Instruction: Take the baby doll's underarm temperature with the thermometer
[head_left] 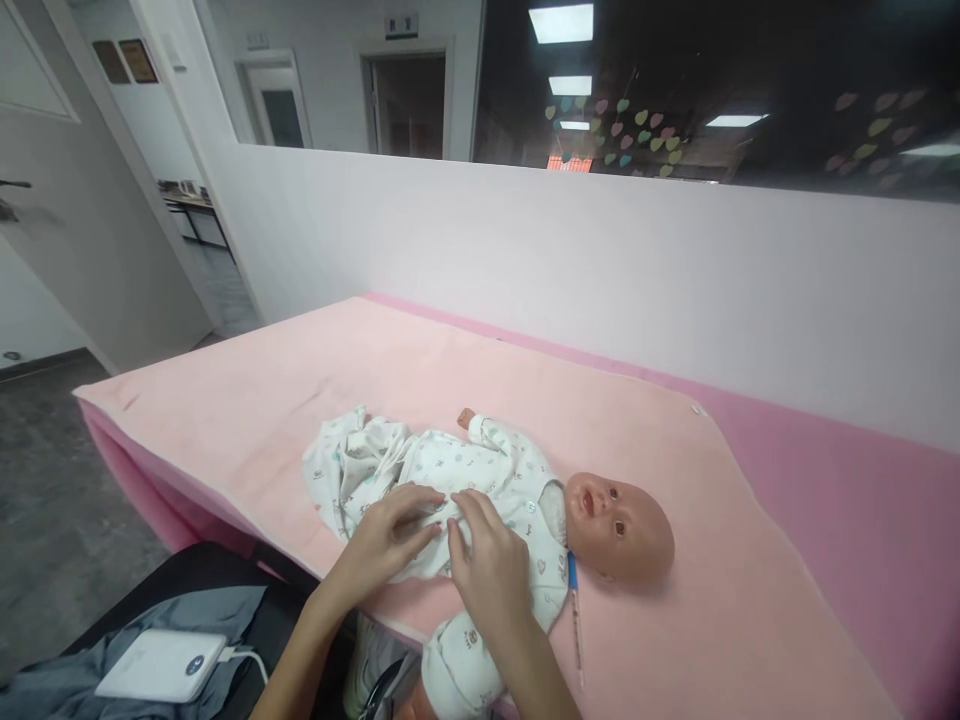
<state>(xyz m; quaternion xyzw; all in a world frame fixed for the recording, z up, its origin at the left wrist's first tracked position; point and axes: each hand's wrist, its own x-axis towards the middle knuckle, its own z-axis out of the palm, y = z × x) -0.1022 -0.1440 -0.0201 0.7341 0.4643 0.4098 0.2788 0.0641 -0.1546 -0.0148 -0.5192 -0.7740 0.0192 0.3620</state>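
Observation:
A baby doll [622,525] lies on its back on a pink towel [315,370], head to the right. It wears a white patterned romper [487,470]. My left hand [386,540] rests on the romper's front near the belly, fingertips pinching the fabric edge. My right hand [487,560] lies beside it on the doll's chest, fingers on the same fabric seam. A thin thermometer with a blue tip [575,615] lies on the towel beside the doll's near shoulder.
The towel covers a pink padded table [862,480] against a white wall. A white power bank [161,665] with a cable lies on grey cloth at the lower left. Grey floor and a doorway are at the left.

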